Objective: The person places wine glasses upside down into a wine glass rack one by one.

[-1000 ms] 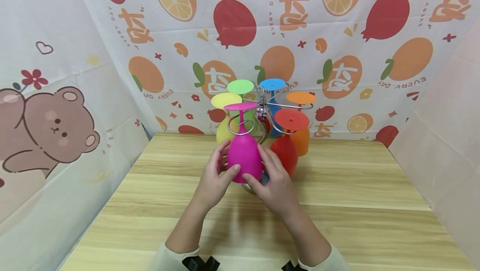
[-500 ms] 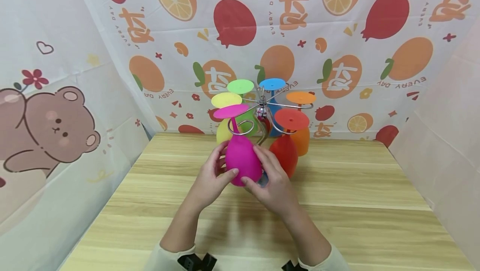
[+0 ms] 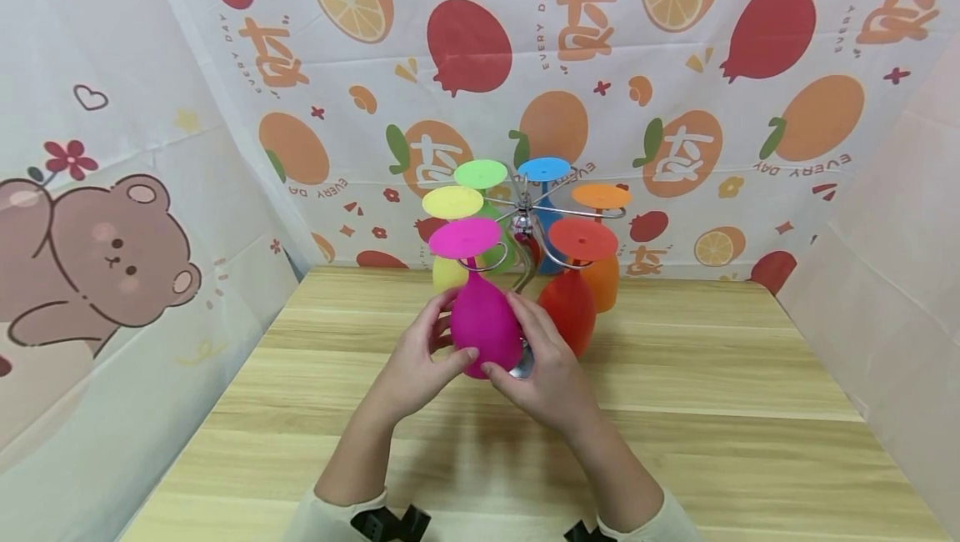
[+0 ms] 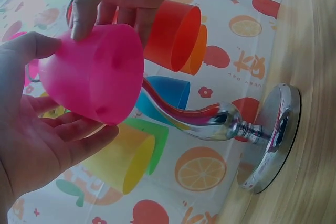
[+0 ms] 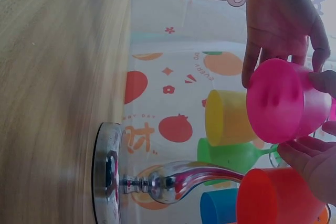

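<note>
Between both hands is an upside-down pink plastic wine glass (image 3: pixel 486 323), tilted, its foot turned toward me. The stem stands inside a loop at the front left of a chrome glass rack (image 3: pixel 525 221). From the left, my left hand (image 3: pixel 416 371) holds the bowl, thumb in front and fingers around the side. My right hand (image 3: pixel 551 371) grips the opposite side of the bowl, beside the hanging red wine glass (image 3: pixel 572 308). In the left wrist view, the pink bowl (image 4: pixel 97 74) is off the table, its mouth facing the tabletop.
Yellow (image 3: pixel 452 203), green (image 3: pixel 482 174), blue (image 3: pixel 545 169) and orange wine glasses (image 3: pixel 602 275) hang upside down around the rack. Its round chrome base (image 4: pixel 273 137) stands on the wooden table (image 3: pixel 712 392). A fruit-print cloth (image 3: pixel 615 50) rises behind the table.
The pink wine glass has tilted: its foot shifted left, then turned toward me, and its bowl came slightly lower. The left forearm moved a little left; the other wine glasses stayed put.
</note>
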A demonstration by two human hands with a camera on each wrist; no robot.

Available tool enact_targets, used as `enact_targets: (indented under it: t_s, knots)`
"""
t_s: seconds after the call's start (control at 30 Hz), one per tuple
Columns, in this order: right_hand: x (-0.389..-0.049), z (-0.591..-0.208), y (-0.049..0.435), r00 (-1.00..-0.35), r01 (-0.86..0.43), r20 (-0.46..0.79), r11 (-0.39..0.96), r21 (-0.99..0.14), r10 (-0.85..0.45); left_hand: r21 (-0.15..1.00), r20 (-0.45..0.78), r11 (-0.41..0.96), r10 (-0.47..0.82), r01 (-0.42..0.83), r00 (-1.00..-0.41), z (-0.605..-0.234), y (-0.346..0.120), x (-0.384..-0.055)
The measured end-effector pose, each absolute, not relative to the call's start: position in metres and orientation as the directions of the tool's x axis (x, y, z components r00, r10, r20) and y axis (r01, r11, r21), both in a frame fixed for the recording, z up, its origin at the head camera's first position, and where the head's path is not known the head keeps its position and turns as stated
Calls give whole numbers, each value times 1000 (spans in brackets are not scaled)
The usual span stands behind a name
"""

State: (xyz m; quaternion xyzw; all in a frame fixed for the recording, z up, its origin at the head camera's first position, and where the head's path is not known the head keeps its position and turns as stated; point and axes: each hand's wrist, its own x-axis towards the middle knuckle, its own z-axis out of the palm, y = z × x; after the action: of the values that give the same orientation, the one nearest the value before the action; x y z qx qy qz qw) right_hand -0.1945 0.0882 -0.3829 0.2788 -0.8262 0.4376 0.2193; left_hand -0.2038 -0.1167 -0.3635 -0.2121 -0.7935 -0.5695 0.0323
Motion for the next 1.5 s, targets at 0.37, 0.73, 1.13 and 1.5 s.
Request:
enact_targets:
  t_s: [0.37, 0.73, 1.13, 1.5]
  knots:
    - [-195, -382, 89, -803, -592, 521, 483, -645, -290, 859, 333, 283, 325, 427, -885, -368, -116, -206]
    - [-194, -379, 88, -847, -530, 454, 514, -675, -277, 851, 330, 312, 306, 421, -893, -371, -113, -209]
    - [-192, -377, 88, -869, -494, 419, 533, -687, -265, 850, 327, 329, 285, 412, -901, -375, -110, -210]
    - [-193, -379, 84, -838, -535, 478, 571, -622, -264, 821, 365, 361, 261, 441, -894, -378, -105, -213]
